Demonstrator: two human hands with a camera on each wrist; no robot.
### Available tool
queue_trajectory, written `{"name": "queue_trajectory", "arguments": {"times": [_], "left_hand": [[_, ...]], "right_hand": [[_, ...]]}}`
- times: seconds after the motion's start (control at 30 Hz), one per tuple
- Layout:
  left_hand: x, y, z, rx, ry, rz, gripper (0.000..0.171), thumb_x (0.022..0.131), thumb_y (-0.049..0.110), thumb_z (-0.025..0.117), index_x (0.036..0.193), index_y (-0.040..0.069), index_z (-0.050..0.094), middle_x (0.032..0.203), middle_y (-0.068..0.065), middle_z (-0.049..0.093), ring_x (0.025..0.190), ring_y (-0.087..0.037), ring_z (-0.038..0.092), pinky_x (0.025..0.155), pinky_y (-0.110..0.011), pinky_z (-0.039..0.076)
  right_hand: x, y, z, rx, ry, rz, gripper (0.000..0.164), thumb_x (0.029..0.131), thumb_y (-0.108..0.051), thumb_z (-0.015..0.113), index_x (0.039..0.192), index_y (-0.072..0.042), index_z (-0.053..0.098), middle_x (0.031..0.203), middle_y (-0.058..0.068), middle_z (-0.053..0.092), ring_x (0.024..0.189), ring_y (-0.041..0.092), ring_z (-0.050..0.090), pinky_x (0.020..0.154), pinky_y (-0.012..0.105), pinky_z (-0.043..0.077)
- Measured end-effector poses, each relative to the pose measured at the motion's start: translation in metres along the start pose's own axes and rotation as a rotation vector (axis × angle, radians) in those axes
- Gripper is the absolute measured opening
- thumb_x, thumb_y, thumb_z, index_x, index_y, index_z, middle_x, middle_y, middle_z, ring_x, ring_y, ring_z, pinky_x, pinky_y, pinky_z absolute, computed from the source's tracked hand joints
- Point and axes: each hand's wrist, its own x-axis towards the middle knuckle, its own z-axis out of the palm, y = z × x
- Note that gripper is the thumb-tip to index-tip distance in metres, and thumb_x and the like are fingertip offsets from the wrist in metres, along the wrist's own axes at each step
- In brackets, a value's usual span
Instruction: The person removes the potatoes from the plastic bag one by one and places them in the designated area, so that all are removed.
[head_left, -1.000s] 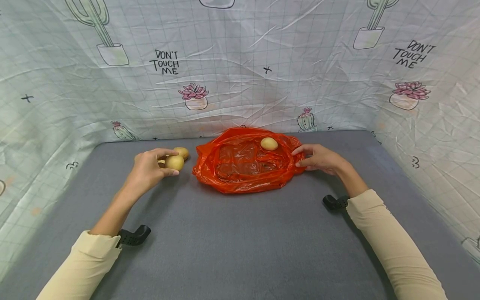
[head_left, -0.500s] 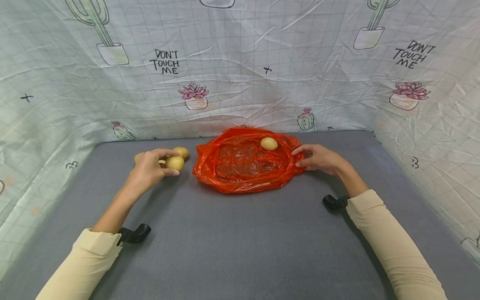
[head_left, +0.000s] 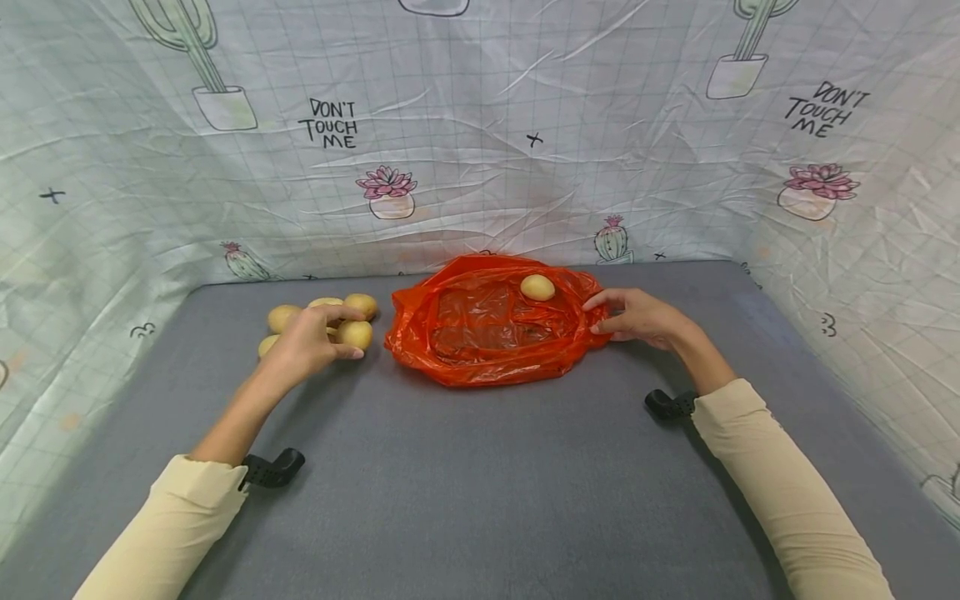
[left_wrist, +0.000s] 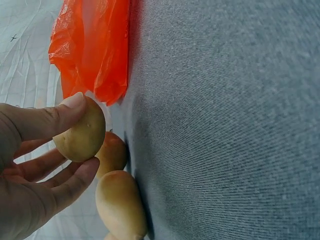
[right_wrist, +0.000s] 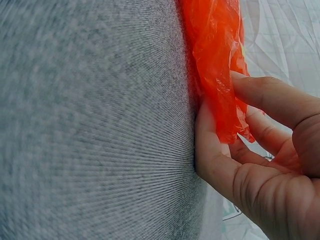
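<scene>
My left hand pinches a small yellow potato between thumb and fingers. In the left wrist view this potato appears raised off the table, with another potato lying beyond the fingers. Several more potatoes are grouped behind and beside that hand, some partly covered by it. An orange-red plastic bag lies in the middle with its mouth spread wide. Inside it, toward the back right, sits one potato. My right hand holds the bag's right edge, the thin plastic between thumb and fingers.
The table is covered in grey cloth. Behind and at both sides hangs a pale curtain printed with cacti, and the bag's back edge lies near it. A black wrist camera juts from the left wrist.
The left hand, with the potato in its fingers, has shifted slightly right and toward the near side, uncovering more of the potatoes behind it. The right hand and bag stay still.
</scene>
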Motion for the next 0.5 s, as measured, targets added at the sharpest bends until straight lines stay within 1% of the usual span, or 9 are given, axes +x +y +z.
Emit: {"name": "queue_trajectory", "arguments": {"times": [0.2,0.4,0.5], "left_hand": [[0.0039,0.0005,-0.0002,0.046,-0.01,0.009,0.047,0.076,0.0,0.087,0.119,-0.006,0.07,0.119,-0.025,0.067,0.106,-0.041,0.064,0.091,-0.054,0.052],[0.0084,-0.0022,0.0026,0.09,-0.04,0.019,0.046,0.075,0.002,0.088,0.117,-0.006,0.071,0.113,-0.024,0.07,0.098,-0.036,0.064,0.086,-0.049,0.05],[0.0098,-0.0027,0.004,0.112,-0.047,0.017,0.046,0.075,0.003,0.088,0.117,-0.005,0.071,0.113,-0.022,0.071,0.097,-0.034,0.063,0.085,-0.046,0.049]], "right_hand": [[0.0011,0.0016,-0.0002,0.001,0.001,-0.002,0.043,0.096,-0.002,0.067,0.136,0.004,0.052,0.125,0.016,0.05,0.087,0.012,0.059,0.078,0.027,0.056],[0.0019,0.003,0.0,0.005,0.001,-0.009,0.043,0.096,-0.001,0.067,0.136,0.004,0.052,0.124,0.016,0.05,0.087,0.012,0.06,0.078,0.027,0.056],[0.0018,0.0032,0.0,0.008,0.0,-0.009,0.043,0.096,-0.001,0.066,0.136,0.004,0.052,0.124,0.016,0.049,0.087,0.012,0.06,0.078,0.027,0.056]]}}
